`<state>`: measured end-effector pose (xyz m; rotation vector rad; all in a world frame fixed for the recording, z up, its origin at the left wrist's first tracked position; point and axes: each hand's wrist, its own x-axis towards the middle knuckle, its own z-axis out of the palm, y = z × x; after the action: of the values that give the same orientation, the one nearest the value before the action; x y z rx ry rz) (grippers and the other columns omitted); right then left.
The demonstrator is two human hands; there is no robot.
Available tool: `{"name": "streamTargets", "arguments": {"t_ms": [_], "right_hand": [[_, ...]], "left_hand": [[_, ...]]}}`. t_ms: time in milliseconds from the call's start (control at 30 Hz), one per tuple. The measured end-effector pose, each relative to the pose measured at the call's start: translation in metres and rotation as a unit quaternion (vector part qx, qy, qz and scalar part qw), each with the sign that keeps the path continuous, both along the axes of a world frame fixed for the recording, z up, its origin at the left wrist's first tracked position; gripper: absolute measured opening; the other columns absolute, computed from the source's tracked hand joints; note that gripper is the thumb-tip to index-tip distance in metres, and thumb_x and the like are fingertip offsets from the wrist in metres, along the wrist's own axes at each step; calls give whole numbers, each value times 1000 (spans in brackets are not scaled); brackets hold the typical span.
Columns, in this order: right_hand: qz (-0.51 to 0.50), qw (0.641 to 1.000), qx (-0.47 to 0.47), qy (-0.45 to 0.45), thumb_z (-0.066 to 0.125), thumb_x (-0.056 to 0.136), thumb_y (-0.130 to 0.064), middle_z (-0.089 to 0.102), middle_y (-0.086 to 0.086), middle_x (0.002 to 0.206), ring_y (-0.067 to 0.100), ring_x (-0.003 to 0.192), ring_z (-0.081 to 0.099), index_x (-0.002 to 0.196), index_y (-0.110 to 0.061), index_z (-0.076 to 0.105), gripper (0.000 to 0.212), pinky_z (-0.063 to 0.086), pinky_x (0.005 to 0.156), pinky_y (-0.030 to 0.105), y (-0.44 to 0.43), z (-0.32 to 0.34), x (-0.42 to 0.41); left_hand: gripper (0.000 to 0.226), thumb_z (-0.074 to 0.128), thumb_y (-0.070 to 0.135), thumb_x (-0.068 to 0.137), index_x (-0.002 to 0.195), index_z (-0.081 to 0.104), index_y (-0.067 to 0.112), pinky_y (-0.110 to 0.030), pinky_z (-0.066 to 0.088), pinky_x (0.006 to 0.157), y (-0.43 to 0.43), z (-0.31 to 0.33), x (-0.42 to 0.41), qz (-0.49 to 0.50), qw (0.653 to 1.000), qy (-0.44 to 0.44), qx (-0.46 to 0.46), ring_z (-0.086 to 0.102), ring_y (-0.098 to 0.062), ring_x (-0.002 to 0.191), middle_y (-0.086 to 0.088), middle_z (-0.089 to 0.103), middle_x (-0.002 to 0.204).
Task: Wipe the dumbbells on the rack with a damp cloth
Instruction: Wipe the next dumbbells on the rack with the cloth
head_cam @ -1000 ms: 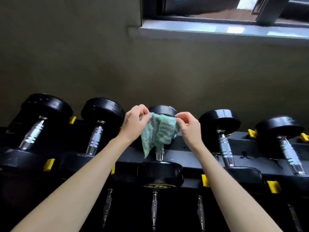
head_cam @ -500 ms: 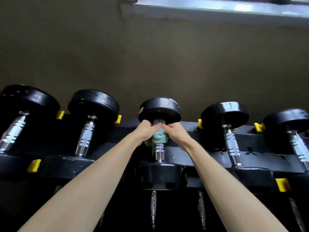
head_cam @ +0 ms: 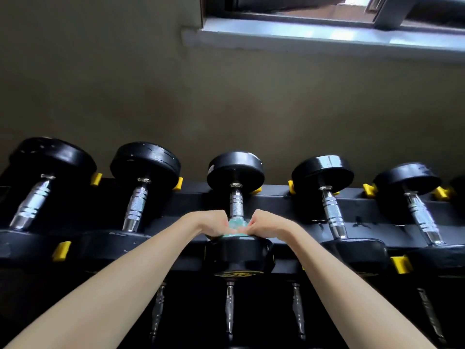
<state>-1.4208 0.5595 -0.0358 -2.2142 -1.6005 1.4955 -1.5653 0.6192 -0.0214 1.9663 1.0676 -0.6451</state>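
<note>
Several black dumbbells with chrome handles lie in a row on the black rack. The middle dumbbell is the one under my hands. A green patterned cloth is wrapped round the near end of its handle, just above the near head. My left hand grips the cloth from the left and my right hand grips it from the right, knuckles almost meeting. Most of the cloth is hidden inside my fists.
Two dumbbells lie to the left and two to the right. Yellow cradle tabs stick out of the rack. A lower shelf holds more chrome handles. A grey wall and a window sill rise behind.
The cloth was held spread open in front of the handle, then wrapped round its far end. Both hands have since slid it down the handle to the near head.
</note>
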Motion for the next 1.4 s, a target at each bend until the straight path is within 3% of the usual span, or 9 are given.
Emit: {"name": "streamTargets", "arguments": {"t_ms": [200, 367, 767, 900, 1000, 1067, 1233, 1300, 1400], "right_hand": [[-6, 1000, 4, -21, 56, 79, -7, 38, 0, 53, 13, 51, 34, 53, -13, 37, 33, 26, 48, 24, -1, 20, -4], [-42, 997, 17, 70, 55, 79, 2, 47, -8, 37, 15, 55, 51, 50, -6, 50, 31, 48, 63, 23, -2, 39, -4], [-101, 986, 94, 99, 63, 85, -11, 63, 4, 71, 16, 74, 63, 83, 7, 68, 18, 53, 80, 28, -27, 83, -17], [-191, 943, 103, 254, 52, 95, -23, 69, 3, 84, 13, 76, 63, 94, -5, 69, 25, 52, 78, 27, -40, 101, -19], [-280, 884, 99, 361, 41, 98, -41, 70, 7, 108, 20, 95, 65, 112, -11, 65, 41, 49, 82, 33, -46, 111, -17], [-282, 858, 94, 418, 35, 99, -42, 71, 6, 103, 19, 89, 67, 113, -12, 64, 45, 50, 77, 32, -52, 121, -17], [-239, 820, 129, 504, 52, 86, -22, 69, 11, 88, 20, 72, 65, 101, -5, 64, 26, 52, 77, 31, -66, 145, -12], [-239, 854, 156, 434, 58, 82, -9, 68, 10, 87, 17, 69, 63, 100, -7, 62, 18, 52, 71, 28, -70, 143, -8], [-262, 891, 194, 316, 60, 83, -1, 64, 10, 94, 18, 81, 60, 116, -12, 53, 35, 46, 73, 29, -74, 138, -2]], "left_hand": [[46, 55, 29, 91, 53, 33, 16, -22, 22, 52, -3, 13, -2, 1, 1000, -15, -17, 24, -11, 50, 3, 32, 52], [41, 59, 11, 85, 48, 41, 15, -12, 29, 45, 1, 29, -6, 49, 995, -50, -76, 31, -6, 41, 9, 37, 38], [48, 56, 13, 91, 44, 53, 22, -11, 41, 52, -19, 72, -34, 120, 973, -164, -105, 45, 2, 42, 13, 48, 45], [29, 54, 35, 93, 89, 70, 11, -19, 51, 66, -24, 99, -43, 180, 953, -220, -109, 62, -7, 67, -1, 68, 82], [44, 38, 46, 98, 91, 68, 14, -27, 49, 74, -22, 113, -44, 245, 909, -295, -162, 63, -17, 81, -5, 69, 92], [41, 40, 42, 97, 90, 67, 12, -31, 47, 77, -21, 121, -46, 290, 868, -342, -214, 63, -21, 78, -9, 68, 90], [22, 74, 20, 75, 67, 54, 14, -25, 41, 56, -15, 133, -53, 280, 862, -413, -89, 54, -15, 59, -3, 56, 69], [30, 76, 12, 62, 71, 48, 16, -23, 39, 54, -14, 138, -56, 263, 861, -432, -50, 50, -14, 60, -3, 51, 73], [38, 70, -1, 65, 90, 49, 18, -23, 41, 59, -13, 145, -57, 218, 888, -399, 66, 51, -14, 69, -2, 52, 88]]}}
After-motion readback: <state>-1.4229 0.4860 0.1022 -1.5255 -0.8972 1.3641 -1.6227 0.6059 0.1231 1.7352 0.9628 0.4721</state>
